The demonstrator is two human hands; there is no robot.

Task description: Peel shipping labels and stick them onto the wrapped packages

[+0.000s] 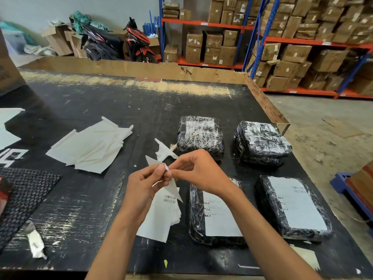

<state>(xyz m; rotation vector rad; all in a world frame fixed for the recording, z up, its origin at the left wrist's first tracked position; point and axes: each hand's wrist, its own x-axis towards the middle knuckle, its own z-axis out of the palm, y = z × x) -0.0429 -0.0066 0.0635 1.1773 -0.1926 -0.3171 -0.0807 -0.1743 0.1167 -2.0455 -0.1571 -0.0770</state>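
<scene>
1. Head view: left hand [144, 179] and right hand [194, 170] both pinch one shipping label [171, 187], apparently splitting it from its backing.
2. Label stack [159, 217] lies beneath the hands: more remain.
3. Near packages [217, 215] [293, 207] and far packages [200, 136] [262, 142] all carry labels.
4. Backing sheets [90, 146] lie discarded at far left.

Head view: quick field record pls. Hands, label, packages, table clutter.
left hand: pinching the label sheet at its corner
right hand: pinching the same corner, fingertips meeting the left hand's
label sheet: white, barcode visible, hanging below the hands above the table
peel state: cannot tell if backing has started to separate
wrapped packages: four, black wrap, in two rows right of the hands
labels on packages: near pair clearly labelled; far pair show white patches under wrap
backing sheets: loose pile, left of centre
table: black, scuffed
</scene>
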